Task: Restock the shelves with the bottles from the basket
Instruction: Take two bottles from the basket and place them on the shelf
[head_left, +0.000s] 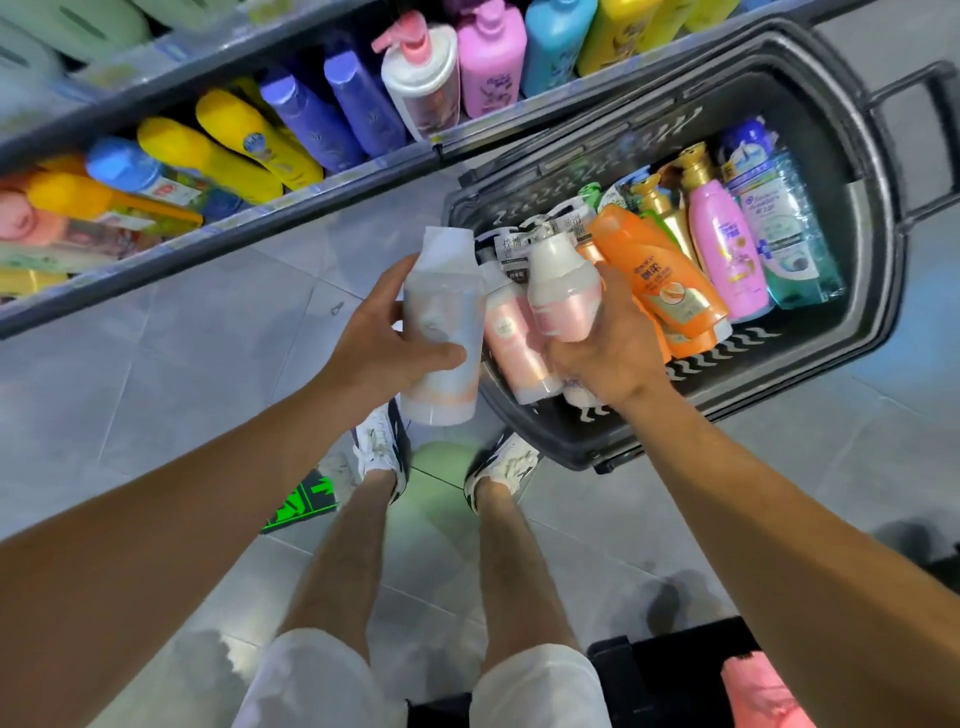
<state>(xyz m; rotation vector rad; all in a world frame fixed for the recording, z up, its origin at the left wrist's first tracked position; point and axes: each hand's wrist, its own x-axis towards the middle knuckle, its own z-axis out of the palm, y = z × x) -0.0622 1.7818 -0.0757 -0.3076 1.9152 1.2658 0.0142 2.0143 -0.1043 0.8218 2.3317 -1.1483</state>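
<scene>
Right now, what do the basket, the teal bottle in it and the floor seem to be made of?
Basket: looks like moulded dark grey plastic, matt, with cut-out slots along its walls.
Teal bottle: probably clear tinted plastic, glossy; you can see liquid through it behind a printed label.
Floor: seemingly grey ceramic or stone tiles, smooth with a slight sheen, with visible joint lines.
</scene>
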